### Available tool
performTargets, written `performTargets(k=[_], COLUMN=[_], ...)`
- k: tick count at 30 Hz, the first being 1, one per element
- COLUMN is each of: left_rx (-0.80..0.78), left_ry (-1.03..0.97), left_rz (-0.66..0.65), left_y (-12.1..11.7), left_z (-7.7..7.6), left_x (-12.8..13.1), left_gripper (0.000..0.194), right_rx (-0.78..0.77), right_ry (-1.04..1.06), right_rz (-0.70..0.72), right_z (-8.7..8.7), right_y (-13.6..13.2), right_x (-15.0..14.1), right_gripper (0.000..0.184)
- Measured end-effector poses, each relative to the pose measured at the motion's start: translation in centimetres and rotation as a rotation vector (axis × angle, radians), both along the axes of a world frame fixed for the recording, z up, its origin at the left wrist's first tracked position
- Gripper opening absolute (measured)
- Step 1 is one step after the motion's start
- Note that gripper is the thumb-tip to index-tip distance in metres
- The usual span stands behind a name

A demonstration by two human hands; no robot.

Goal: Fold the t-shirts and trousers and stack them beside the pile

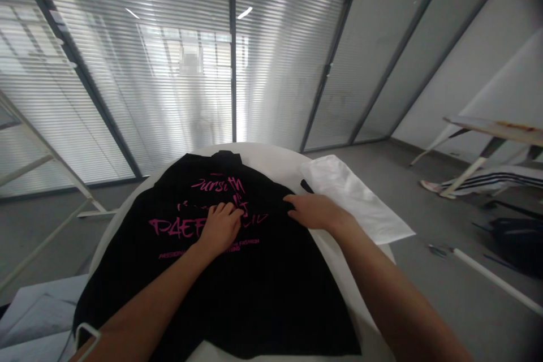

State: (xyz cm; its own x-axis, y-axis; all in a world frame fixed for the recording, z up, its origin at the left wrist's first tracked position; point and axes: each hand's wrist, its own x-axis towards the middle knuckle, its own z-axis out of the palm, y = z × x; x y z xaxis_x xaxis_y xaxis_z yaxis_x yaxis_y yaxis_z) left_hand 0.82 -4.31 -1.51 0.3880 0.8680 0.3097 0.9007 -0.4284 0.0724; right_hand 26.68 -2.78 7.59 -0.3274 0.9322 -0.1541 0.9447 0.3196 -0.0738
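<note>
From my remote seat, the glass partition with blinds [275,79] is the largest thing I see, standing beyond the round white table [265,154]. Across that table lies the black shirt [263,300] with its printed side up, covering most of the top; I judge it is spread there because the broad surface supports nearly all of it within reach of both hands. The collar end points away from me, the wider part toward me. To the right, a white folded item [354,198], cloth or bag, I can't tell which, lies at the table's edge, probably set aside so the shirt has the middle.

The left hand [223,226] rests on the shirt's front, fingers bent and bunched; I can't tell whether they pinch fabric or just press it. The right hand [313,212] is at the shirt's right edge, thumb and forefinger near each other, perhaps to steady that side; any grip is unclear. The pink lettering [180,227] is partly hidden behind the left hand.
</note>
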Motion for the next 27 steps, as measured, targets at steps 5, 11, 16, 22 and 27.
performTargets(k=[5, 11, 16, 22, 27], left_rx=[-0.015, -0.022, 0.000, -0.017, -0.024], left_ry=[0.007, 0.008, -0.080, -0.168, -0.147], left_rz=[-0.072, -0.078, -0.155, -0.190, -0.173], left_y=[-0.4, -0.5, 0.4, 1.0, 0.9], left_z=[0.1, 0.0, -0.2, -0.2, -0.5], left_x=[0.8, 0.9, -0.1, -0.7, -0.6], left_gripper=[0.028, 0.029, 0.028, 0.027, 0.031], right_rx=[0.000, -0.091, 0.135, 0.307, 0.313], right_ry=[0.016, 0.095, 0.109, 0.175, 0.213], right_rz=[0.073, -0.116, -0.175, -0.111, -0.130], right_z=[0.5, -2.0, -7.3, -9.4, -9.1], right_y=[6.6, 11.8, 11.0, 10.8, 11.5], right_x=[-4.9, -10.3, -11.9, -9.5, -8.2], right_gripper=[0.047, 0.046, 0.078, 0.058, 0.050])
